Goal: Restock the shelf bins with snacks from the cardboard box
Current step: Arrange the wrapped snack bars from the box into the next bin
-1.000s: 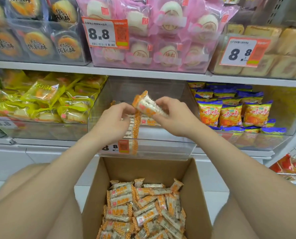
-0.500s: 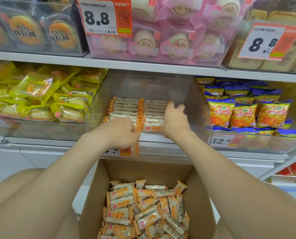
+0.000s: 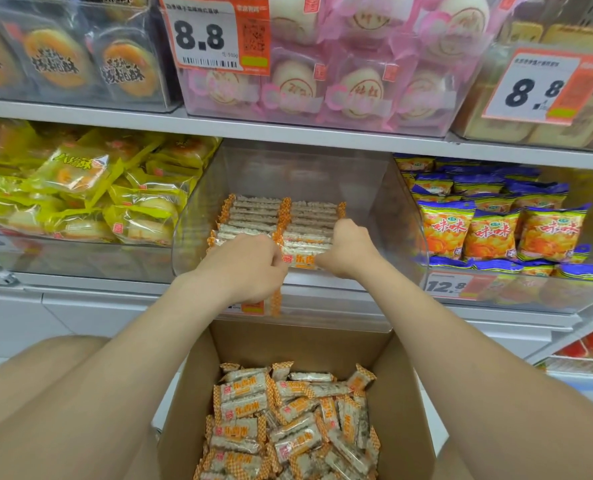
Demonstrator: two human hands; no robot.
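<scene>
1. In the middle of the frame, a clear bin point(image 3: 385, 202) on the lower shelf holds snack packets point(image 3: 253, 216). They stand on edge in two neat rows side by side, filling only its floor.
2. At bottom centre, the open cardboard box point(image 3: 406, 410) holds a loose heap of the same packets point(image 3: 288, 427).
3. The neighbouring bins hold yellow-wrapped pastries point(image 3: 80, 188) at left and blue-and-orange bags point(image 3: 496, 230) at right. On the shelf above are pink-wrapped buns point(image 3: 357, 84) and round cakes point(image 3: 59, 57).
4. The packets are small and oblong, with clear wrap over a pale, grainy bar, orange checked ends and an orange label.
5. The front packet point(image 3: 300, 256) faces outward, label showing, at the near end of the right row.
6. The left hand point(image 3: 243, 268) and the right hand point(image 3: 348, 251) flank it with fingers curled, each meeting one end. The fingertips are hidden, so I cannot tell whether either hand actually grasps it.
</scene>
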